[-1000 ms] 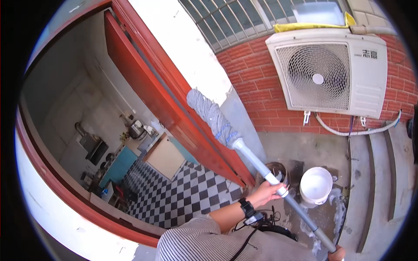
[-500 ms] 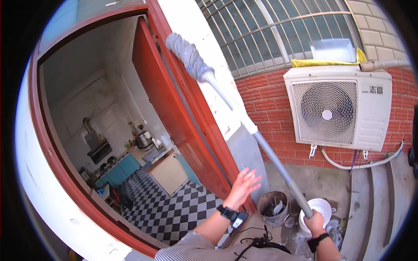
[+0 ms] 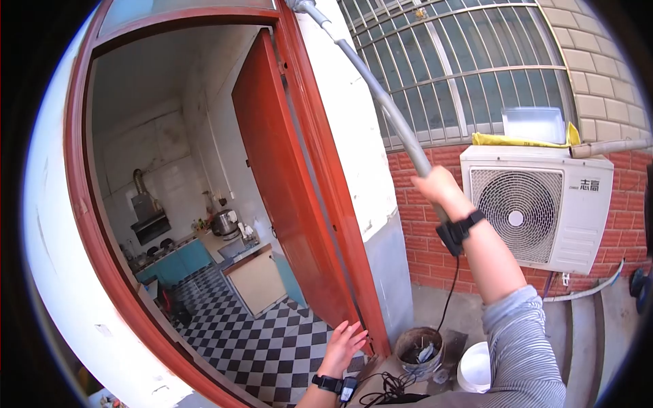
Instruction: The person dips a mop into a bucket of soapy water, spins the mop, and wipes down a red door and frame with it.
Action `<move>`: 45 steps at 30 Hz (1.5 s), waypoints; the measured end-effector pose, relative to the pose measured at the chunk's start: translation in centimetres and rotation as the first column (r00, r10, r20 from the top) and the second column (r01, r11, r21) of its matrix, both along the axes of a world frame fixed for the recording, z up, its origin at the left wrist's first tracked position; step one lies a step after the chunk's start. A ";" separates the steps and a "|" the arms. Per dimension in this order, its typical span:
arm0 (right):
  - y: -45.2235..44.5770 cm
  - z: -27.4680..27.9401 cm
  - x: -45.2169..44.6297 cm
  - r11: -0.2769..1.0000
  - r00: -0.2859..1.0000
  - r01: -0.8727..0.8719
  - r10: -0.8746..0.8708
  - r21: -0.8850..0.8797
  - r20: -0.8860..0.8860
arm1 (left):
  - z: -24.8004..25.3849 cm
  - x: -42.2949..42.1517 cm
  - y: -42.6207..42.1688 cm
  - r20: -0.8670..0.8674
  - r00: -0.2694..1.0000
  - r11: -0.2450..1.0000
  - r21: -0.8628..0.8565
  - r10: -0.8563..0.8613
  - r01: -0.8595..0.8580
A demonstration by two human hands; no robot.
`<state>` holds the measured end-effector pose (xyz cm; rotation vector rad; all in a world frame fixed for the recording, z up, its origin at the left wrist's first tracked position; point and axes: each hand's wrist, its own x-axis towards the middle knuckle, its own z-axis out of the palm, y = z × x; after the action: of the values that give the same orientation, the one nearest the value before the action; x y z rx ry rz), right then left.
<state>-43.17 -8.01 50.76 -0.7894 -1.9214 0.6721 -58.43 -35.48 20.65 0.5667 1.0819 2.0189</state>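
Note:
My right hand point(image 3: 439, 185) is wrapped round the grey handle of a mop point(image 3: 394, 112), with the arm raised in front of the barred window. The mop reaches up and left to the top of the door frame point(image 3: 289, 51). Its head is mostly cut off by the upper edge of the view, so I cannot tell whether it touches the frame. My left hand point(image 3: 343, 348) holds nothing, its fingers apart, low in front of the red door point(image 3: 286, 149).
An air conditioner unit point(image 3: 537, 211) hangs on the brick wall at right. A rusty bucket point(image 3: 420, 367) and a white bucket point(image 3: 474, 370) stand on the ground below. Black cables point(image 3: 391, 387) lie near my body. Steps are at lower right; a kitchen with checkered floor point(image 3: 238, 340) shows inside.
My right hand has risen from above the white bucket, pushing the mop upward until its head nearly leaves the view. My left hand has moved down and left. The view has shifted slightly.

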 end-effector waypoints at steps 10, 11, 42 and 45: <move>-0.8 -12.4 4.4 0.999 0.997 0.041 -0.043 0.024 0.062 | -0.2 1.3 1.3 -0.008 0.993 0.989 -0.093 -0.116 0.115; -1.0 -16.4 5.9 0.998 0.994 0.053 -0.056 0.044 0.093 | -0.1 1.5 2.3 -0.024 0.988 0.983 -0.103 -0.152 0.149; -28.8 -36.8 44.7 0.779 0.112 0.618 -0.220 0.105 0.969 | -32.0 7.8 20.5 0.598 0.800 0.674 -0.575 -0.042 0.465; -26.2 -33.9 40.5 0.848 0.135 0.510 -0.242 0.142 0.961 | -34.5 7.1 20.4 0.660 0.750 0.626 -0.598 0.030 0.501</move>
<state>-2.70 -34.25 16.87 -2.1890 -2.5169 -0.0725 -51.36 -15.04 -13.87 -0.3768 1.1894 1.1555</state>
